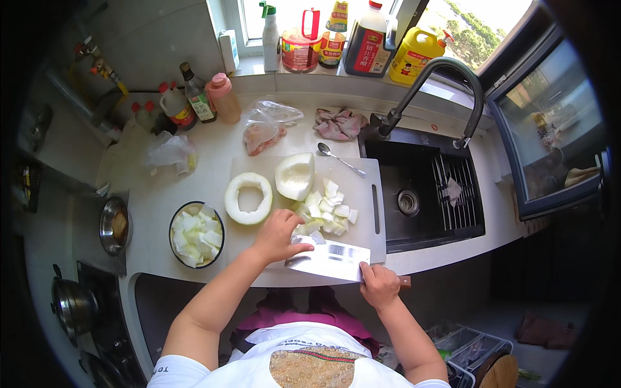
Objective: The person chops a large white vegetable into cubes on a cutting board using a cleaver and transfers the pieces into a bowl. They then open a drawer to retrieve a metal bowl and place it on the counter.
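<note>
In the head view, the right hand (380,284) is wrapped tight around the handle of a cleaver (330,260), whose broad blade lies nearly flat at the near edge of the white cutting board (365,178). The left hand (279,234) rests curled on the board, fingertips pressing the melon cubes (325,212) piled just beyond the blade. Farther back on the board sit a melon ring (248,198) and a hollowed melon half (295,174), with a spoon (337,157) behind. A bowl (196,234) of cut pieces stands left of the board; the black sink (424,194) lies to its right.
</note>
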`<state>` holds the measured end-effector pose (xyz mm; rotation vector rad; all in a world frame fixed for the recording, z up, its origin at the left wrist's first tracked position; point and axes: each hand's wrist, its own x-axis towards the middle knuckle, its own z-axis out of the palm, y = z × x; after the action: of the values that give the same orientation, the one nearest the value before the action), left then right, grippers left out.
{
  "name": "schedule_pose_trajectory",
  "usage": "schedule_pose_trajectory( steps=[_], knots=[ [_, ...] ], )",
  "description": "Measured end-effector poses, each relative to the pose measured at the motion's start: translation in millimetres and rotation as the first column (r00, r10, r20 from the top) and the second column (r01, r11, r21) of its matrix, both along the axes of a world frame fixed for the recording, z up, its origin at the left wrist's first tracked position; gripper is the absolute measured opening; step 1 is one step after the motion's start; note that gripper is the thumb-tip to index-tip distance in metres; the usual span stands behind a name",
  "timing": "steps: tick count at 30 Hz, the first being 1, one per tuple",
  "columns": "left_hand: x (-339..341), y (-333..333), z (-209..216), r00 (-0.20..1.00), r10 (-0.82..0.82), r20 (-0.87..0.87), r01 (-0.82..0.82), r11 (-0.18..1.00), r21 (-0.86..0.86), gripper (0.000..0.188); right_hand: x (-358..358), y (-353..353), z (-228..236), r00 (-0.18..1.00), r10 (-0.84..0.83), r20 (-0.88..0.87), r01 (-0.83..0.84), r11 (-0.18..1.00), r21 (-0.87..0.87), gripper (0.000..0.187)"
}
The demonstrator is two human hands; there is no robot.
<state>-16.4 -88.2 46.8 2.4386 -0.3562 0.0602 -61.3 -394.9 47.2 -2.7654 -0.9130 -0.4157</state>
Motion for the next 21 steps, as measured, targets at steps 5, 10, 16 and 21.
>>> schedule_pose_trajectory(
  steps=[5,10,16,21],
  knots=[
    [18,-16,-22,0.997,0.065,-0.041,-0.053,0.969,0.240,0.058,-8,4,1,0.997,0.016,0.071,-0.015,1.000,-0.006,0.023],
    [17,-14,-38,0.954,0.216,0.207,-0.185,0.970,-0.161,0.021,-28,2,-4,0.988,-0.121,-0.098,0.134,0.982,0.134,0.019],
    [-71,-11,-75,0.943,0.248,0.222,-0.259,0.966,0.022,0.065,-66,-2,-38,0.334,0.005,-0.943,0.871,0.382,0.310,0.020],
    [-74,-14,-103,0.972,0.227,0.065,-0.236,0.953,0.192,0.105,-62,15,-50,0.123,0.187,-0.975,0.984,0.101,0.144,0.023]
  ],
)
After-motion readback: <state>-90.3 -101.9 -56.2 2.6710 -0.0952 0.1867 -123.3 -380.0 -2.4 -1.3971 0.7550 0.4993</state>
